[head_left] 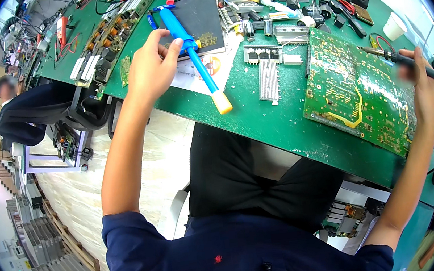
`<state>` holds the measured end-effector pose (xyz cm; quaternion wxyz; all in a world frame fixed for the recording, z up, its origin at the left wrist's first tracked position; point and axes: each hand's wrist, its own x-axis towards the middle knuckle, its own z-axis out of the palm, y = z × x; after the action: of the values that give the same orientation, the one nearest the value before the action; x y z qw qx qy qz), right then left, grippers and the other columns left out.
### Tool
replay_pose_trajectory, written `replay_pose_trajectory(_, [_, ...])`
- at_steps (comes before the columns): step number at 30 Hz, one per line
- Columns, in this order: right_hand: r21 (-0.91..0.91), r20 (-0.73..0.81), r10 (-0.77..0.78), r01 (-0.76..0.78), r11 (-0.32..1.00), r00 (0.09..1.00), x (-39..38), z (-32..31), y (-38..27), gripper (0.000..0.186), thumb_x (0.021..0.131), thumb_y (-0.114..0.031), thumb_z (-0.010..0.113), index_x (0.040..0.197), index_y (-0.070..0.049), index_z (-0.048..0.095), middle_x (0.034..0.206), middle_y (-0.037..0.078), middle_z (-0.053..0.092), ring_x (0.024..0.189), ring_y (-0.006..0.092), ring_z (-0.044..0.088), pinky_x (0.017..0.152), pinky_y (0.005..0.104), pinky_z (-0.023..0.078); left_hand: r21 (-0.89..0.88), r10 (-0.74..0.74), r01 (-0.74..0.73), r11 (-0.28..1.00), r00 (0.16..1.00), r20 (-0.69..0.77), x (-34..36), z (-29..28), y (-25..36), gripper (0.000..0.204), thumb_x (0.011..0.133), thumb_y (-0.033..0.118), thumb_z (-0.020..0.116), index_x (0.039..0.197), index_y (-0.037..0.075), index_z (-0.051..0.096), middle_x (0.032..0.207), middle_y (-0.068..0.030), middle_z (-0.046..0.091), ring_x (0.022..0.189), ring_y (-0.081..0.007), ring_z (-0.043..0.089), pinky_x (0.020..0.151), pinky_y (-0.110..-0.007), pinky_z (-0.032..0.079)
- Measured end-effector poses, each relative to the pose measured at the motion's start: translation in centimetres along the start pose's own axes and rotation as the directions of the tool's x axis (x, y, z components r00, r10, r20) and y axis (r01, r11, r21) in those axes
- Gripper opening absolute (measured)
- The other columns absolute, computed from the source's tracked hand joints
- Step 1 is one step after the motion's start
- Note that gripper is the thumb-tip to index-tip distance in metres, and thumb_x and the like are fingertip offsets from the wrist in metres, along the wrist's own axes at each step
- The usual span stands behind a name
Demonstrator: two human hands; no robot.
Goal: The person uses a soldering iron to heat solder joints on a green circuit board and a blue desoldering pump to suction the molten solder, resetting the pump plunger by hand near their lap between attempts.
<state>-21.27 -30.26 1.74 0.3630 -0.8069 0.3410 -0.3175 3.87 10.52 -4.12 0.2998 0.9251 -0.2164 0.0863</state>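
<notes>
My left hand (151, 64) is closed around the upper part of a blue desoldering pump (199, 65). Its pale yellow-white nozzle slants down toward the table's near edge. At the right, my right hand (420, 77) grips a soldering iron (391, 55), its metal tip pointing left over the upper part of a large green circuit board (331, 77). The board lies tilted on the green table with solder joints and a thick yellow trace facing up. A blurred patch covers some of the area by my right fingers.
Under the pump lie a black notebook (205, 16) and a printed sheet (189, 77). Finned heat sinks (268, 80) sit left of the board. A white cup (394, 26) stands far right. Another circuit board (109, 38) and a red meter (62, 31) are at the left.
</notes>
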Motion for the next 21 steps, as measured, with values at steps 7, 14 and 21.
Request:
replay_pose_trajectory(7, [0.055, 0.159, -0.194, 0.187, 0.981, 0.968, -1.1, -0.1, -0.5, 0.052, 0.103, -0.049, 0.041, 0.112, -0.006, 0.069, 0.080, 0.000, 0.062, 0.073, 0.0081, 0.055, 0.072, 0.0239, 0.044, 0.141, -0.088, 0.081, 0.987, 0.995, 0.047, 4.4, 0.6, 0.4, 0.091, 0.073, 0.063, 0.074, 0.123, -0.011, 0.054, 0.083, -0.0170, 0.067, 0.078, -0.0253, 0.067, 0.071, -0.036, 0.052])
replay_pose_trajectory(14, [0.308, 0.288, -0.376, 0.287, 0.907, 0.881, -0.2, -1.2, -1.0, 0.044, 0.100, -0.042, 0.054, 0.124, -0.006, 0.064, 0.089, 0.006, 0.069, 0.081, 0.0102, 0.062, 0.069, 0.0242, 0.048, -0.811, -0.117, 0.456, 0.367, 0.888, 0.446, 4.0, -0.2, -2.7, 0.029, 0.097, 0.032, 0.058, 0.104, 0.003, 0.060, 0.086, -0.0041, 0.061, 0.078, -0.0174, 0.063, 0.069, -0.029, 0.053])
replay_pose_trajectory(21, [0.411, 0.123, -0.482, 0.398, 0.820, 0.867, -7.6, -1.8, -1.9, 0.056, 0.099, -0.048, 0.052, 0.124, 0.001, 0.062, 0.088, 0.009, 0.069, 0.081, 0.0119, 0.062, 0.071, 0.0245, 0.048, -0.982, 0.086, 0.157, 0.106, 0.982, 0.166, -5.2, -4.5, 1.8, 0.035, 0.102, 0.022, 0.049, 0.128, 0.000, 0.046, 0.121, -0.0157, 0.057, 0.110, -0.0298, 0.060, 0.100, -0.049, 0.049])
